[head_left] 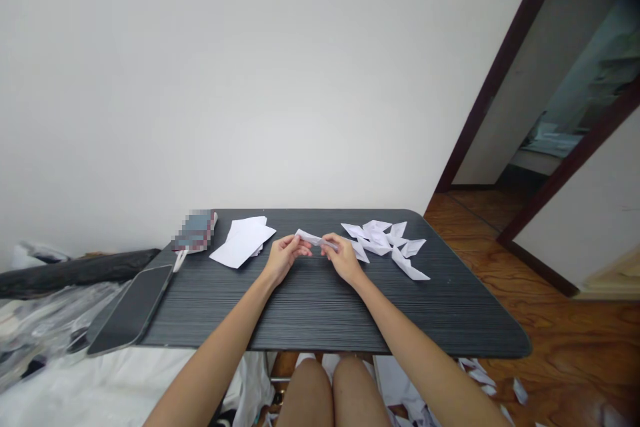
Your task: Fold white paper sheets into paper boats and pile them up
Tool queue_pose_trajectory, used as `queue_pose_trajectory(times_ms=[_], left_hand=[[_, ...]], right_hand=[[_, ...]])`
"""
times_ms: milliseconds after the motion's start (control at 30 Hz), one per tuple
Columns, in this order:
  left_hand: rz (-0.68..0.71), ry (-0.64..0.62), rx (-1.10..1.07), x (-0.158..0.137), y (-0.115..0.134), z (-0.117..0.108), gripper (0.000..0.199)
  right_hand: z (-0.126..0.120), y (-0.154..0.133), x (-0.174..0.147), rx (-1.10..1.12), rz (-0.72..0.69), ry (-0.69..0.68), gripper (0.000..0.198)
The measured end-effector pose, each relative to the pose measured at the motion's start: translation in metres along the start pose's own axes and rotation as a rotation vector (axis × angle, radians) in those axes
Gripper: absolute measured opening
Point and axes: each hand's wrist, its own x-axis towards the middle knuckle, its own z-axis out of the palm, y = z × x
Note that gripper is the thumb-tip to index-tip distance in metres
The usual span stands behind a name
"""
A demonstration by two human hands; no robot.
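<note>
Over the middle of the dark table, a narrow folded white paper (311, 238) is held between both my hands. My left hand (286, 255) pinches its left end between thumb and fingers. Its right end is gripped by my right hand (341, 256), which hides part of it. Just beyond my right hand lies a loose pile of folded paper boats (377, 240), pointed at their ends, several of them overlapping. To the left of my left hand rests a small stack of flat white paper sheets (243, 244).
The black wood-grain table (325, 320) stands against a white wall. A tablet (133, 307) lies at its left edge, near a blurred packet (196, 230). Beyond the left side are plastic bags and a black roll (80, 270). Paper pieces (480, 373) litter the wooden floor.
</note>
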Motion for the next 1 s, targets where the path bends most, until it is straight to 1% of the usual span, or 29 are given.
queue_pose_trajectory(times_ms=[100,200,300,433,567,633,700,767,800,900,1000], left_hand=[[-0.036,0.012,-0.024,0.001,-0.001,-0.002,0.029],[-0.080,-0.005,-0.053,0.000,-0.001,-0.004,0.029],[-0.130,-0.017,-0.062,-0.001,0.000,-0.007,0.027],[-0.184,-0.007,-0.054,-0.001,0.000,-0.008,0.019],[-0.181,0.018,-0.040,0.001,-0.002,-0.010,0.015],[-0.174,0.030,-0.024,0.002,-0.002,-0.011,0.012],[-0.176,0.032,-0.010,0.002,-0.002,-0.012,0.011],[-0.183,0.025,-0.006,0.003,-0.001,-0.013,0.010],[-0.188,0.025,-0.006,0.003,-0.001,-0.014,0.010],[-0.203,0.029,-0.011,0.003,-0.001,-0.015,0.009],[-0.211,0.020,-0.011,0.003,-0.002,-0.015,0.009]], right_hand=[[-0.002,-0.004,-0.002,-0.059,-0.078,-0.007,0.010],[-0.006,-0.009,-0.004,-0.155,-0.187,-0.015,0.013],[-0.008,-0.010,-0.005,-0.205,-0.256,-0.022,0.015],[-0.010,-0.008,-0.006,-0.199,-0.278,-0.032,0.020],[-0.012,-0.007,-0.004,-0.177,-0.275,-0.053,0.028],[-0.015,-0.006,-0.003,-0.093,-0.241,-0.045,0.035],[-0.020,-0.006,-0.001,0.073,-0.147,-0.053,0.043],[-0.025,-0.005,0.001,0.262,-0.023,-0.110,0.049],[-0.027,-0.006,0.001,0.336,0.033,-0.155,0.049],[-0.031,-0.008,-0.001,0.440,0.141,-0.282,0.035],[-0.033,-0.013,-0.003,0.496,0.198,-0.321,0.025]])
